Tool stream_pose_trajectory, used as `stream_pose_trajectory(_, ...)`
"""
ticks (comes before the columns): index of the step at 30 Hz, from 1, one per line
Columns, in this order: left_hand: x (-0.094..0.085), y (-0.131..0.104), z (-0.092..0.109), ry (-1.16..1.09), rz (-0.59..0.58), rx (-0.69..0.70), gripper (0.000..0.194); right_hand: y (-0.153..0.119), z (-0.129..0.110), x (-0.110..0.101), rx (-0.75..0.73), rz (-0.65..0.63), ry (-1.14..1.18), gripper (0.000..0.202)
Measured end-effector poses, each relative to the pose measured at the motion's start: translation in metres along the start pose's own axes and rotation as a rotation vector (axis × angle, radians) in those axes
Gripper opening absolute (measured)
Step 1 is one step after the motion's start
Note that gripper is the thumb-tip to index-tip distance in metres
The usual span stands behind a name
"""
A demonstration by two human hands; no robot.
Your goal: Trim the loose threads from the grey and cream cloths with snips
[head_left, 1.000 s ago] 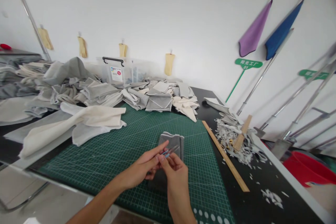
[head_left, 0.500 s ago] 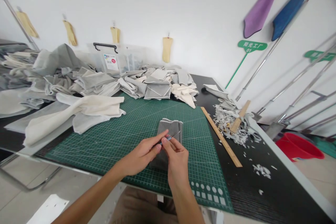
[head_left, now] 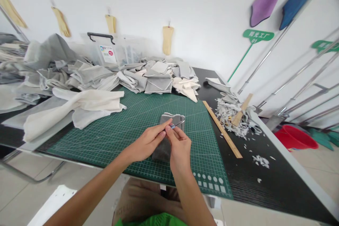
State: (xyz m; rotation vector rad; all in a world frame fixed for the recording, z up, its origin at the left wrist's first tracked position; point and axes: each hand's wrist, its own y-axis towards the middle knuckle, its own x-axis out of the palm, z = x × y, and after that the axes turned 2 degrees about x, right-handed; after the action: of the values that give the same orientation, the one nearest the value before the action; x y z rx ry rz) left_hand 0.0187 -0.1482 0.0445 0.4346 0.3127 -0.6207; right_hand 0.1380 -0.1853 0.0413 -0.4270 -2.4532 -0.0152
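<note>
Both hands meet over a folded dark grey cloth with a white edge, which lies on the green cutting mat. Between my fingertips is a slim blue-handled tool with a thin metal tip pointing up to the right. My right hand pinches it with thumb and fingers. My left hand has thumb and fingers closed at the handle's rear end. The fingers hide most of the handle, and the exact kind of tool is unclear. The hands and forearms cover part of the cloth.
A wooden ruler lies along the mat's right edge. Beyond it are grey scraps with a wooden piece on top. Grey and white cloths pile up at the back and left, before a clear plastic box.
The camera view has shifted slightly, so the table sits higher in the picture. Both hands stay together on the tool above the cloth, and less of the blue handle shows.
</note>
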Motion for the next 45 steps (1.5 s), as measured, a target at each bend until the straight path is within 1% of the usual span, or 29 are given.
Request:
stream_pose_trajectory(3, -0.003, -0.001, -0.004, 0.002, 0.027, -0.003, 0.048, 0.004, 0.003, 0.004, 0.022, -0.020, 0.023, 0.015)
stream_pose_trajectory(6, -0.007, 0.000, -0.007, -0.008, 0.051, 0.001, 0.048, 0.008, 0.006, 0.011, 0.020, 0.004, 0.030, 0.017)
stream_pose_trajectory(8, -0.010, 0.003, -0.008, -0.004, 0.073, -0.007, 0.048, 0.011, 0.007, 0.015, 0.012, 0.010, 0.034, 0.017)
stream_pose_trajectory(11, -0.012, 0.009, -0.008, 0.014, 0.088, -0.023, 0.048, 0.016, 0.005, 0.019, 0.013, -0.012, 0.036, 0.018)
stream_pose_trajectory(16, -0.008, 0.020, -0.005, 0.005, 0.042, 0.001, 0.048, 0.022, -0.002, 0.011, 0.007, 0.036, 0.017, 0.019)
stream_pose_trajectory(20, 0.000, 0.025, -0.002, 0.003, 0.010, 0.019, 0.048, 0.019, -0.008, 0.000, -0.006, 0.021, 0.014, 0.017)
stream_pose_trajectory(24, 0.005, 0.017, -0.001, 0.013, -0.019, -0.007, 0.047, 0.011, -0.007, -0.004, -0.003, 0.057, -0.003, 0.016)
stream_pose_trajectory(26, 0.005, 0.009, -0.003, 0.015, 0.002, -0.021, 0.047, 0.007, -0.002, -0.002, 0.004, 0.066, -0.013, 0.017)
stream_pose_trajectory(29, 0.001, 0.001, -0.006, 0.026, 0.057, -0.040, 0.047, 0.005, 0.006, 0.004, 0.025, 0.024, -0.007, 0.021)
stream_pose_trajectory(31, -0.003, 0.000, -0.008, 0.029, 0.077, -0.041, 0.046, 0.008, 0.009, 0.009, 0.030, 0.002, 0.008, 0.022)
stream_pose_trajectory(36, -0.007, 0.012, -0.008, 0.038, 0.102, -0.017, 0.047, 0.020, 0.008, 0.012, -0.007, 0.014, 0.026, 0.017)
stream_pose_trajectory(41, -0.001, 0.029, -0.009, 0.014, 0.072, 0.007, 0.046, 0.028, 0.000, 0.006, -0.027, 0.029, 0.009, 0.023)
stream_pose_trajectory(45, 0.003, 0.036, -0.010, -0.034, 0.053, 0.011, 0.047, 0.032, -0.006, 0.003, -0.056, 0.068, -0.030, 0.020)
